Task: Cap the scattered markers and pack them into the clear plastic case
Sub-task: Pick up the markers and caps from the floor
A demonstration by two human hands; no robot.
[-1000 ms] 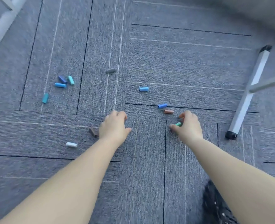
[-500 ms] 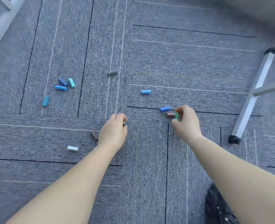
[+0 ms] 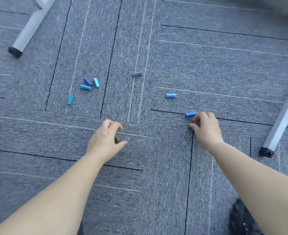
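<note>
Short marker caps lie scattered on the grey carpet. My left hand [image 3: 106, 139] is curled over a dark brown cap [image 3: 117, 139], which shows between its thumb and fingers. My right hand [image 3: 206, 128] is curled with its fingertips on the floor, right beside a blue cap [image 3: 190, 114]. The green cap it picked up is hidden inside the fist. Farther off lie a light blue cap [image 3: 171, 95] and a grey cap [image 3: 137, 74]. At the left are a dark blue cap [image 3: 88, 81], a turquoise one [image 3: 96, 82] and a sky-blue one [image 3: 85, 87]. No clear case is in view.
A teal cap [image 3: 70, 99] lies apart at the left. White table legs with black feet stand at the top left [image 3: 28, 29] and at the right [image 3: 282, 119]. A dark patterned shoe [image 3: 241, 217] shows at the bottom right.
My right hand lifted the green cap and moved forward over the reddish-brown cap, next to the blue one. My left hand shifted onto the dark brown cap. The camera moved closer.
</note>
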